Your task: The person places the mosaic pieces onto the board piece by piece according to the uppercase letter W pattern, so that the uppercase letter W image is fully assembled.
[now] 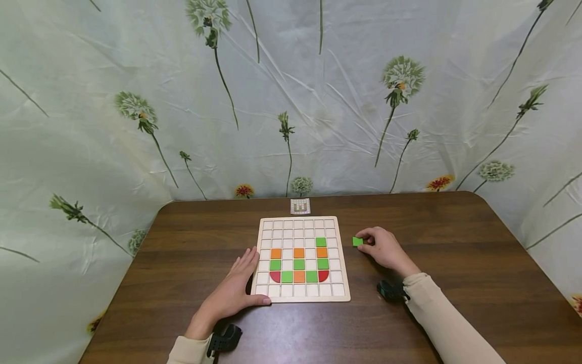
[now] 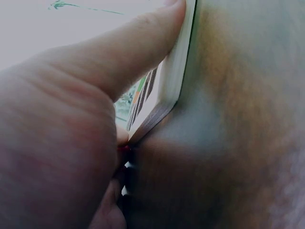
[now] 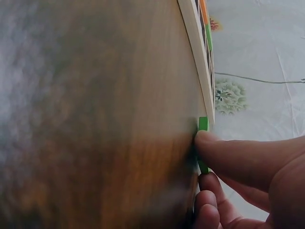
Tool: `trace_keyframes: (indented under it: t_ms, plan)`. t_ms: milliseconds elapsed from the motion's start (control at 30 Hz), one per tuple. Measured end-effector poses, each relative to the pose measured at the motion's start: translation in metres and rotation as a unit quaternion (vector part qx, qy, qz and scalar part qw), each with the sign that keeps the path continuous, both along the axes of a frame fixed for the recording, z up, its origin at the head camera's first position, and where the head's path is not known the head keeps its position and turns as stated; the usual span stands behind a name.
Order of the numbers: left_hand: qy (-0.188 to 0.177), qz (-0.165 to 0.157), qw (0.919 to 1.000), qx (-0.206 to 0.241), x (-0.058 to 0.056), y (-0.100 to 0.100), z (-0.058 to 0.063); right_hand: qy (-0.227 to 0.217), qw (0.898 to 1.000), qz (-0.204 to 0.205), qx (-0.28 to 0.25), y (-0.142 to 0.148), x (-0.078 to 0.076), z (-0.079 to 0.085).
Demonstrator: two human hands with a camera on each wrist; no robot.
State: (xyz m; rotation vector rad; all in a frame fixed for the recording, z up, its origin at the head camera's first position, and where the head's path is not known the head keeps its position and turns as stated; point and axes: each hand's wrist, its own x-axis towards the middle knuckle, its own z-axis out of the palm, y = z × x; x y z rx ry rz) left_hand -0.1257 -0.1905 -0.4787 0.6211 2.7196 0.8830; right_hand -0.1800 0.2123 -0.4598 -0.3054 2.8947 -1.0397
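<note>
A square wooden grid board (image 1: pixel 309 299) lies on the table, with green, orange and red tiles making three upright columns joined by a bottom row. Its two bottom corner pieces are rounded red tiles (image 1: pixel 275 276). Only the right column is topped by an extra green tile (image 1: pixel 321 242). My left hand (image 1: pixel 236 285) rests along the board's left side, fingers extended, its thumb at the near left corner. To the right of the board, my right hand (image 1: pixel 382 247) pinches a green square tile (image 1: pixel 357 241) between thumb and fingers, low over the table.
Just behind the board lies a small card (image 1: pixel 300 206) printed with a grid pattern. The brown wooden table (image 1: pixel 454 242) reaches back to a flower-printed curtain (image 1: pixel 336 141). Each wrist carries a black strapped device (image 1: pixel 391 290).
</note>
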Motion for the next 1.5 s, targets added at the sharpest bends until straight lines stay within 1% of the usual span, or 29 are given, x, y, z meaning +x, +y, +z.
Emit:
trace_keyframes:
  t_ms: [200, 433, 733, 967, 1267, 1500]
  plan:
    - [0.000, 0.001, 1.0000, -0.003, 0.000, 0.000, 0.000, 0.008, 1.000, 0.001, 0.001, 0.000, 0.000, 0.001]
    - [-0.003, 0.001, 1.0000, -0.004, 0.000, 0.001, 0.001, 0.021, 1.000, -0.013, 0.001, -0.002, 0.002, 0.005]
    - [-0.003, 0.001, 1.0000, -0.001, 0.000, 0.001, 0.001, 0.029, 0.999, -0.028, 0.000, -0.012, 0.003, 0.011]
    - [-0.001, 0.001, 1.0000, -0.003, 0.000, 0.000, 0.001, 0.039, 0.999, -0.019, -0.014, -0.024, 0.004, 0.016]
    - [-0.001, 0.001, 1.0000, -0.001, 0.001, 0.000, 0.001, 0.033, 0.999, -0.004, -0.035, -0.044, 0.005, 0.020]
    - [0.001, -0.001, 1.0000, -0.001, 0.001, 0.000, 0.002, 0.032, 0.998, 0.016, -0.043, -0.062, 0.003, 0.021]
